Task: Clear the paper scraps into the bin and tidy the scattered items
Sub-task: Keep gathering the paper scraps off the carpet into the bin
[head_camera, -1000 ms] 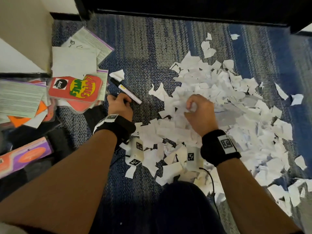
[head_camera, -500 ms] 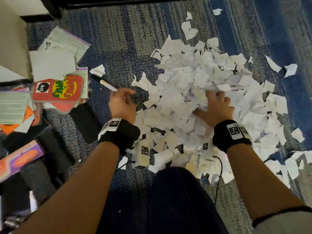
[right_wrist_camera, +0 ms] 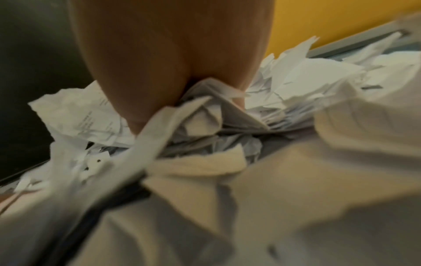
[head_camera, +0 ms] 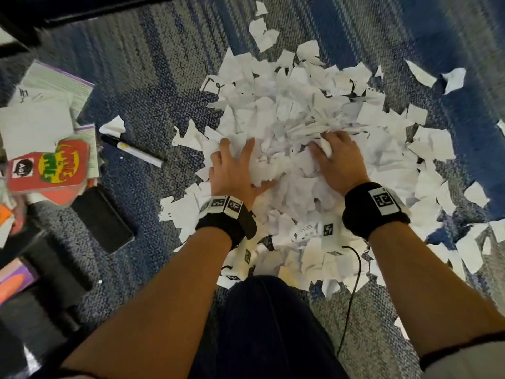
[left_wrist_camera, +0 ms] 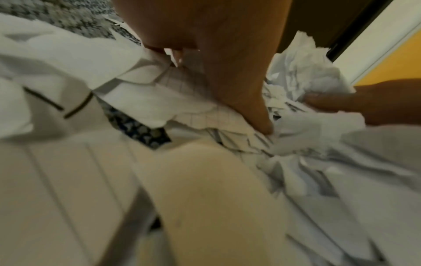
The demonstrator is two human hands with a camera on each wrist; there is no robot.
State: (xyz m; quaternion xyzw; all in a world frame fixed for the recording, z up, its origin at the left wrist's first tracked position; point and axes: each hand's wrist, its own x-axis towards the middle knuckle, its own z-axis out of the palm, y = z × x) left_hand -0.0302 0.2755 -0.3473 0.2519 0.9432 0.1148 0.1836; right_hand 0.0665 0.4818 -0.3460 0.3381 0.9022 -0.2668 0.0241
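Early stage: paper scraps (head_camera: 287, 110) heaped, bin unseen; left hand (head_camera: 235, 170) splayed flat, right hand (head_camera: 336, 162) clutching some; marker (head_camera: 136, 151), cards (head_camera: 49, 165) at 9 o'clock untidied.

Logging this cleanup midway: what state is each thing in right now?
paper scraps: heaped loose on the carpet
left hand: fingers spread, pressing the scraps
right hand: fingers curled, gripping scraps
marker: lying flat on carpet, untouched
red game box: lying flat, logo up, untouched

One marker (head_camera: 134, 152), two hands (head_camera: 235, 170), many scraps (head_camera: 287, 110)
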